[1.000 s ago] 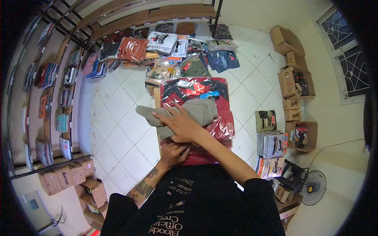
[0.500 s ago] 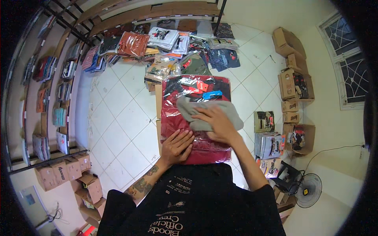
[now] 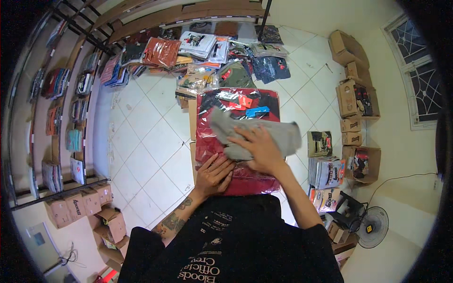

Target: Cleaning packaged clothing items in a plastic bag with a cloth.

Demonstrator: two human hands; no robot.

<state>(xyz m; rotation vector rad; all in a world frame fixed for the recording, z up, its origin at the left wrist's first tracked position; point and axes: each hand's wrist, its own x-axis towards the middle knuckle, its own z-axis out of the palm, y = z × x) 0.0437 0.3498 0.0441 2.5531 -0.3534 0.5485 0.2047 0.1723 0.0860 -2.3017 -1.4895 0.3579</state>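
A maroon garment in a clear plastic bag [image 3: 207, 129] lies in front of me, with a red tag and a blue tag [image 3: 257, 112] near its far end. On top of it is a crumpled grey cloth [image 3: 283, 137], its right end hanging past the bag's edge and blurred. My right hand [image 3: 257, 148] presses on this cloth with fingers spread; its thumb is hidden. Lower left, my left hand [image 3: 214, 175] rests flat on the bag, fingers stretched out and touching the plastic.
Bagged garments [image 3: 203, 45] are piled on the tiled floor ahead, below a shelf. Racks of folded clothes [image 3: 56, 82] line the left wall. To the right stand more bagged stacks [image 3: 325, 172], open cardboard boxes [image 3: 361, 165] and a fan [image 3: 371, 227]. A cardboard edge [image 3: 192, 118] shows beside the maroon bag.
The right hand and grey cloth have shifted slightly right across the bag, and the cloth's right end reaches farther out. The left hand stays in place on the plastic.
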